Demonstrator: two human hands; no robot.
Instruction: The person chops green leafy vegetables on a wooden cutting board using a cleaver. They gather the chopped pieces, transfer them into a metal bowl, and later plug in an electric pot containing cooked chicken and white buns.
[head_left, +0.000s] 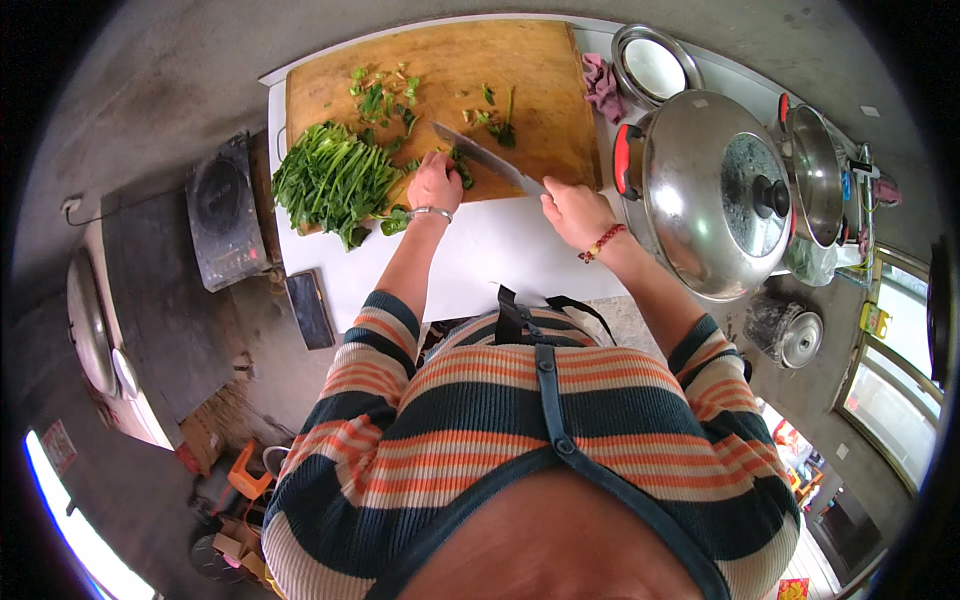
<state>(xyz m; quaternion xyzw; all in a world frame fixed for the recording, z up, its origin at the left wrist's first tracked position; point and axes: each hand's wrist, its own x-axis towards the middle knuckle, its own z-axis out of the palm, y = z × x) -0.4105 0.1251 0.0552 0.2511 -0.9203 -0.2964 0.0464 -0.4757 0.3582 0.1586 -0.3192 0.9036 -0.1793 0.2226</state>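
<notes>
My right hand (576, 212) grips the handle of a kitchen knife (491, 159). Its long metal blade slants up and left over the wooden cutting board (540, 82). Near the board's front edge, my left hand (435, 184) is closed over a few green leaves (461, 166), which show beside its fingers next to the blade. A large pile of leafy green stalks (334, 176) lies left of that hand. Cut stem ends and leaf bits (384, 99) are scattered behind it, and a smaller group of trimmings (495, 124) lies beyond the knife.
A big lidded steel pot (690, 195) stands close to my right forearm. Behind it are a steel basin with a white bowl (655, 67) and a pink cloth (602, 86). A smartphone (310, 309) lies at the white table's (510, 247) left front corner, near an induction cooker (225, 210).
</notes>
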